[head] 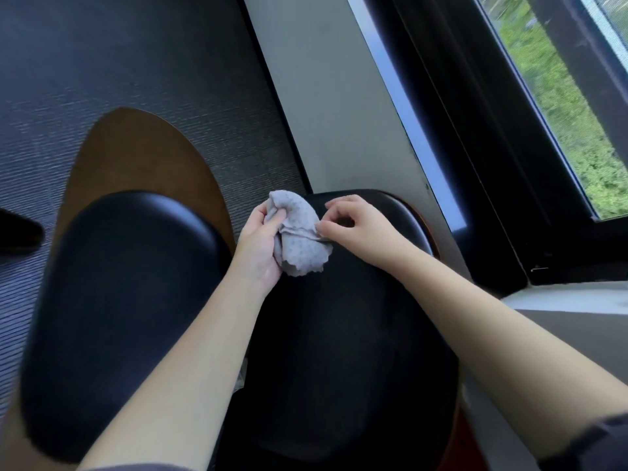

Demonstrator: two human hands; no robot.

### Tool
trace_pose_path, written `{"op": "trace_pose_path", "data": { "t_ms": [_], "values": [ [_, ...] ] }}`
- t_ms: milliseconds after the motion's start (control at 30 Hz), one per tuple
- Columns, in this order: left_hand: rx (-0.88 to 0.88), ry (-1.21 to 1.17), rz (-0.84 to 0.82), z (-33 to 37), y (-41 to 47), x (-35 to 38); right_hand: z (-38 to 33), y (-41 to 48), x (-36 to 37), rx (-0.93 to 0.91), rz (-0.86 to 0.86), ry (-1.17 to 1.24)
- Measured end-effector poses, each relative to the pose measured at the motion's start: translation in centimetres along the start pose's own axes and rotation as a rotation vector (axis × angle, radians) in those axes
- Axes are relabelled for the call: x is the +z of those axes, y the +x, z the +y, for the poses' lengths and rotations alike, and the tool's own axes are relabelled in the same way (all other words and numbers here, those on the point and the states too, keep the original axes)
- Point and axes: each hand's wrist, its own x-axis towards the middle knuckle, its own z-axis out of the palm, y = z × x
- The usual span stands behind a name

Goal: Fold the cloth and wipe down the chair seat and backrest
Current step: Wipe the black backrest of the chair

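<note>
A small grey dotted cloth (300,232) is bunched up above the black padded chair seat (339,351). My left hand (260,243) grips the cloth from the left, thumb tucked into its folds. My right hand (356,224) pinches the cloth's right edge between thumb and forefinger. The black padded backrest (129,300) stands at the left, set in a brown wooden shell (136,154). Both forearms reach over the seat.
Dark carpet (102,62) covers the floor at the left. A grey wall panel (323,96) and a black-framed window (509,130) with greenery outside run along the right. A dark object (17,229) lies at the left edge.
</note>
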Motion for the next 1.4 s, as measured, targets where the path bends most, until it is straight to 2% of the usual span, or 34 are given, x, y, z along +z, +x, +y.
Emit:
{"op": "trace_pose_path", "data": {
  "t_ms": [100,167,233,267,333,433,500,567,633,700,800,867,933,1033,1133,1200,1333,1400],
  "values": [
    [0.026,0.032,-0.065,0.6,0.4,-0.2,0.0,0.5,0.1,0.068,-0.14,0.221],
    [0.054,0.224,-0.009,0.5,1.1,-1.1,0.3,0.8,0.3,0.031,-0.041,0.13],
    [0.006,0.48,0.118,0.0,1.8,-2.1,0.2,0.9,0.6,-0.034,0.131,0.021],
    [-0.04,0.521,0.168,-0.4,1.9,-2.4,0.1,0.8,0.9,-0.086,0.184,-0.042],
    [-0.115,0.37,0.164,-0.7,2.0,-2.1,0.2,0.5,1.6,-0.254,0.211,-0.211],
    [-0.252,-0.148,0.09,0.0,1.2,-0.5,0.8,0.1,2.9,-0.464,0.15,-0.39],
    [-0.248,-0.189,0.024,0.2,0.7,-0.2,1.0,0.0,3.2,-0.497,0.068,-0.412],
    [-0.238,-0.1,-0.042,0.0,0.6,-0.7,1.2,0.0,3.0,-0.485,0.006,-0.378],
    [-0.187,-0.004,0.004,-0.6,1.1,-1.6,1.3,0.0,2.4,-0.444,-0.039,-0.332],
    [-0.055,0.139,0.134,-0.9,2.0,-2.5,1.7,0.3,1.3,-0.41,0.053,-0.391],
    [0.237,0.596,0.389,-1.1,3.3,-2.6,2.3,2.0,-0.9,-0.298,0.212,-0.729],
    [0.32,0.789,0.424,-2.0,4.4,-1.9,2.9,3.5,-2.4,-0.12,0.124,-0.903],
    [0.335,0.878,0.367,-4.0,5.6,-0.6,3.7,5.0,-3.8,0.051,-0.046,-0.857],
    [0.393,0.875,0.241,-7.8,6.2,1.3,5.1,6.1,-5.8,0.043,-0.193,-0.693],
    [0.544,0.865,0.149,-10.3,6.3,0.6,5.7,6.3,-6.8,0.022,-0.204,-0.491],
    [0.619,0.929,0.039,-11.4,6.5,-0.7,5.8,6.2,-6.8,-0.006,-0.182,-0.47],
    [0.657,0.962,0.046,-12.0,6.1,0.5,5.7,6.0,-6.5,-0.007,-0.138,-0.435],
    [0.723,0.974,-0.047,-12.5,3.9,2.2,5.7,5.9,-6.4,0.0,-0.106,-0.407]
  ]
}}
